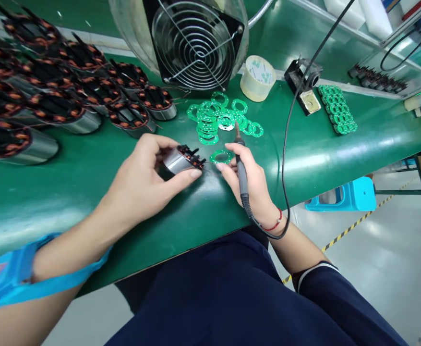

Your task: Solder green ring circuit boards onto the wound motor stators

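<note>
1. A green worktop [88, 178] fills the view, seen from above by the person working at it.
2. The left hand [141, 180] holds a small motor stator [181, 160], a metal cylinder with copper windings, its grip closed around it with thumb below and fingers above.
3. The stator sits just above the worktop, near its front edge.
4. The right hand [249, 180], just right of the stator, has its grip closed on a soldering iron [239, 158], tip pointing up and away.
5. The right fingertips reach toward the stator's wires; whether they touch is unclear.
6. A single green ring board [222, 155] lies between the stator and the iron.
7. Beyond the stator lies a pile of green ring boards [217, 117].
8. Left of the stator, further back, lie many larger wound stators [69, 91].
9. A caged fan [196, 43] stands behind the pile, with a tape roll [258, 78] to its right.
</note>
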Demonstrator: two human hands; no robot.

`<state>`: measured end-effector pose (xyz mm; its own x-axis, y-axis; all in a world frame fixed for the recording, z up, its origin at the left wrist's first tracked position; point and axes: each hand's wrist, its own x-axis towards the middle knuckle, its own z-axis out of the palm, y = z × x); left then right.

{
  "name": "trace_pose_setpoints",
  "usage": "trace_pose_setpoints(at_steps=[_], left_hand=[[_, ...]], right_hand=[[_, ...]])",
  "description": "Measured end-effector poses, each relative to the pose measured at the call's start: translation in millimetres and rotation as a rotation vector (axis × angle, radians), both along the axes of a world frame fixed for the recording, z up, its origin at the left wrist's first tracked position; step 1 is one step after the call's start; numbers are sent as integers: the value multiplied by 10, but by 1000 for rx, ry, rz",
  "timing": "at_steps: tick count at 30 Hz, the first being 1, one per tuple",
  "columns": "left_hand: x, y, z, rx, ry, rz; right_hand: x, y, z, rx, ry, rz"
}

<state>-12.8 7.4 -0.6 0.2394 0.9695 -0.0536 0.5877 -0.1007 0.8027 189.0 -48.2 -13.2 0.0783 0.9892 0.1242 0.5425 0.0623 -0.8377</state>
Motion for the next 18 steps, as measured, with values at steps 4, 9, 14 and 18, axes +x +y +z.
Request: trace_pose_setpoints(at_steps=[4,9,14,18], left_hand=[[-43,-4,-18,-193,-229,-212],[-74,53,-132,89,22,-456],[-77,84,-190,253,179,-494],[-165,146,-154,201,183,-595]], right_hand=[[-106,53,-50,104,231,-57],[-95,126,-50,85,384,135],[-70,55,52,70,143,242],[11,-93,227,-43,-99,256]])
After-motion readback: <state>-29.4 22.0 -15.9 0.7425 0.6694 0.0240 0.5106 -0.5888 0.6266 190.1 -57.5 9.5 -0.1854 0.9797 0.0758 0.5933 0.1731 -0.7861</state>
